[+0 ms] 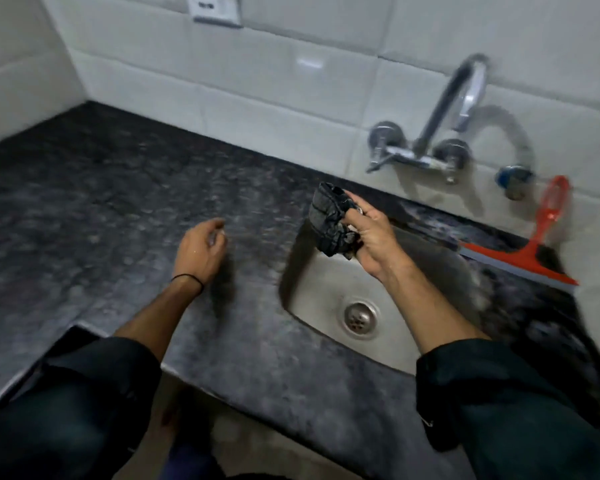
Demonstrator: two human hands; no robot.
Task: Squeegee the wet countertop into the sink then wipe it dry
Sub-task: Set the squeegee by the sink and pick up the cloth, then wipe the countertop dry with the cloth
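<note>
With the red squeegee (pixel 520 251) parked at right, we judge ourselves in the drying step: our right hand (pixel 371 233) clenches a bunched dark cloth (pixel 329 223) over the sink (pixel 326 296) at centre, our left hand (pixel 201 247) hovers loosely curled and empty, and next the cloth must sweep the countertop (pixel 101 209) at left.

White tiled wall (pixel 291 81) behind, glossy, w/ grey grout lines. Wall-mounted chrome tap (pixel 440 133): gooseneck spout, two round flanges, lever handle on left side. Grey flex hose (pixel 513 133) loops to the right of it, ends at a blue-ringed fitting (pixel 511 174) on the wall. White socket plate (pixel 217 10) top centre, cut by frame edge. All blurry.
</note>
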